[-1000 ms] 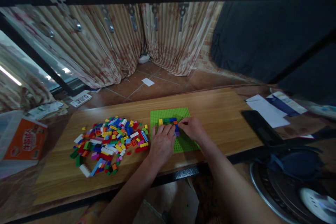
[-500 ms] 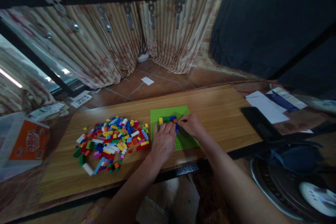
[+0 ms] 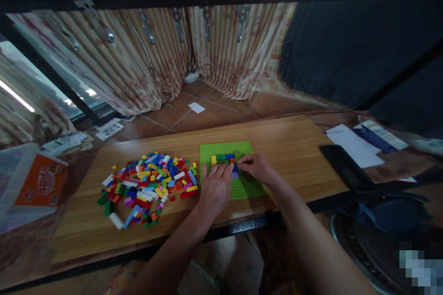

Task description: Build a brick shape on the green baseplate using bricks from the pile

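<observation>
Wooden table (image 3: 284,147), orange label (image 3: 43,180) illegible, hands (image 3: 216,187) (image 3: 259,168) at bricks (image 3: 224,157) on green baseplate (image 3: 247,189), grip unclear.

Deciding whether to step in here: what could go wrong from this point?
The left hand might nudge the multicoloured heap of loose plastic bricks close beside it. It also covers part of the green studded plastic baseplate, so anything crooked underneath could go unseen.

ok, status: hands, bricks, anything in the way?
Left hand over green baseplate, blocking part of the view. Right hand at right edge of brick build, grip unclear. Loose brick pile left of baseplate.
</observation>
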Demonstrator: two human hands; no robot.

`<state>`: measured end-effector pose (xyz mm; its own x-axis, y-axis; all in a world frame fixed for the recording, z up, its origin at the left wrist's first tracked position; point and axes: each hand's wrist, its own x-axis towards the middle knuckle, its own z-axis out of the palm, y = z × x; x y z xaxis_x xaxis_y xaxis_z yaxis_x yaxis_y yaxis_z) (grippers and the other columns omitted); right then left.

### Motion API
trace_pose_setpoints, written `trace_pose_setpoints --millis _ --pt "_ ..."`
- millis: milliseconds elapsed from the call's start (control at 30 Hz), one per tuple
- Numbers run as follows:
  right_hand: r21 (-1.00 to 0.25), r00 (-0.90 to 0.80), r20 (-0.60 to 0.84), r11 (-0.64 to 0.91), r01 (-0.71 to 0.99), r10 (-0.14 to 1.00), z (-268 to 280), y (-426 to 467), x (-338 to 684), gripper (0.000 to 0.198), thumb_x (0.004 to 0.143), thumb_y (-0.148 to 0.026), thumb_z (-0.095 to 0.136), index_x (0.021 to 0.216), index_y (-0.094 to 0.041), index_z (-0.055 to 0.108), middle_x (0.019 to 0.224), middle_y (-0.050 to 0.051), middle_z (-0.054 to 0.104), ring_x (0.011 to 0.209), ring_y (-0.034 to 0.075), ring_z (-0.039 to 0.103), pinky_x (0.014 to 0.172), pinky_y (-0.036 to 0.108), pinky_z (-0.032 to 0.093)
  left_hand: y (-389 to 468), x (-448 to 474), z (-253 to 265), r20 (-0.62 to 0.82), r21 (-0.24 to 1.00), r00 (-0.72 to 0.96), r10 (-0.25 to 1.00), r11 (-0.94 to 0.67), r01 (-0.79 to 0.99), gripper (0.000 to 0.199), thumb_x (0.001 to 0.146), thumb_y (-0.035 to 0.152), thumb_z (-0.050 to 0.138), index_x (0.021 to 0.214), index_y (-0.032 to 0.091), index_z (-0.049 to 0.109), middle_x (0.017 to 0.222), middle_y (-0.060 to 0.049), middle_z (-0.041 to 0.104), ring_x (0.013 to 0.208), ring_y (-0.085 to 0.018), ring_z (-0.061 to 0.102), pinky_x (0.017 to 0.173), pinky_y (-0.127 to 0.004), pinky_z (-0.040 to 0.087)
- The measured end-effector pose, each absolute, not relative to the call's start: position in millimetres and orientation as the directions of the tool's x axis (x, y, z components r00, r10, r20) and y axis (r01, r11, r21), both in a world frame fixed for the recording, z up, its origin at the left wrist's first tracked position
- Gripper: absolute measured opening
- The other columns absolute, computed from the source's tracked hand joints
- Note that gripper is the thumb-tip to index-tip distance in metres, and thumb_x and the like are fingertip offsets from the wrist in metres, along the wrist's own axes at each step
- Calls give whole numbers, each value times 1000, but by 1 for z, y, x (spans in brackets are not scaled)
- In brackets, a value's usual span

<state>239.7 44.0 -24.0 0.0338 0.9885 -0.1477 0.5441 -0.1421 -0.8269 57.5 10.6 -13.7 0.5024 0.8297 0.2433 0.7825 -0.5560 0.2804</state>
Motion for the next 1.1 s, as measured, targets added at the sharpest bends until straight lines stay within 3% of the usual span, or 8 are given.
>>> trace_pose_setpoints --millis 367,767,1100 --pt "-859 -21 -154 -124 496 988 -29 42 243 10 61 -20 72 71 -18 74 65 0 70 60 12 60 54 21 42 11 54 -17 264 299 557 787 -616 729 26 93 18 45 112 23 61 111 -3 69 103 -22 57 107 -56 22" --pt "-828 19 -135 -123 546 991 -25 41 239 13 61 -14 72 74 -17 74 65 -1 69 59 12 60 56 22 43 12 58 -17 277 237 572 772 -632 738 27 91 13 44 109 19 64 111 -6 70 102 -25 59 102 -53 30" --pt "-783 22 -143 -126 609 990 -15 41 234 13 64 -13 72 76 -17 74 71 1 71 67 14 63 63 23 46 10 62 -23 336 245 537 773 -623 743 31 92 11 39 106 18 66 114 -9 69 104 -26 60 105 -57 27"
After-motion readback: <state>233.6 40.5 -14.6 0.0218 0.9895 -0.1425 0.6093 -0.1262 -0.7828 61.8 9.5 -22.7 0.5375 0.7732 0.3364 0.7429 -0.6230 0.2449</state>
